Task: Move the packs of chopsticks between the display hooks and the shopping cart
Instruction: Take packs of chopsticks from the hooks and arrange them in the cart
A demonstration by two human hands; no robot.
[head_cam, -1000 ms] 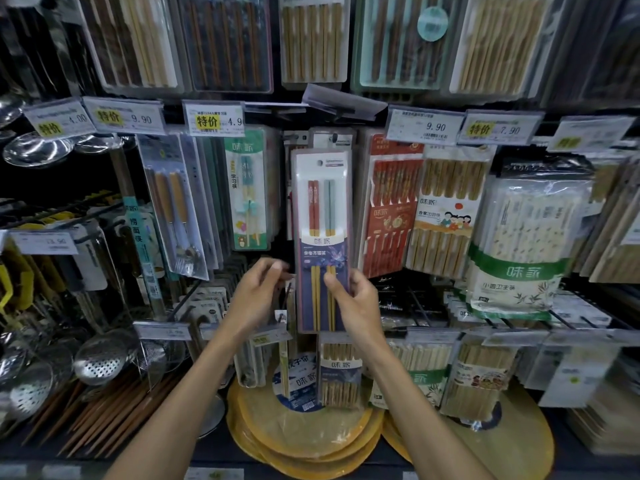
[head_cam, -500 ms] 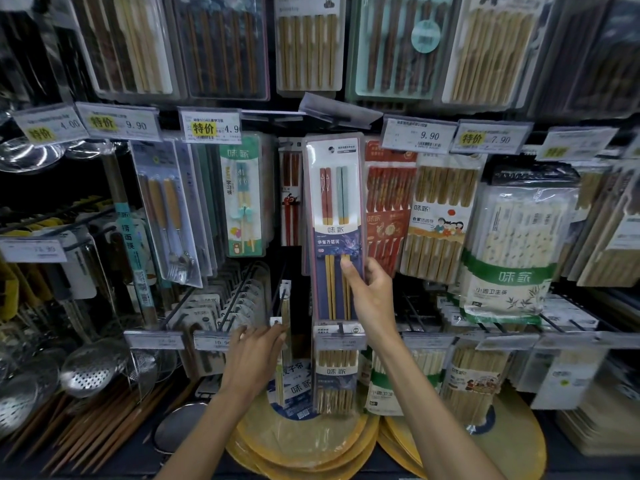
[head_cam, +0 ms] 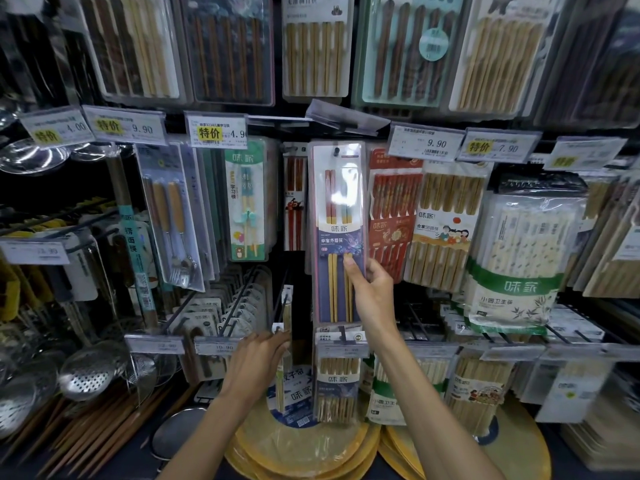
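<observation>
one chopstick pack (head_cam: 337,233), right hand (head_cam: 369,289) pinching

Dark shop display wall (head_cam: 34,195) with price tags (head_cam: 427,143), steel skimmers (head_cam: 91,375) at left, round yellow boards (head_cam: 301,445) below.

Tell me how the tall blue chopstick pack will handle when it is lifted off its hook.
The blue chopstick pack is probably fairly stiff: it looks flat though the right hand pinches only its lower edge. It is likely light, holding just four sticks. Its glossy clear cover may be slippery.
</observation>
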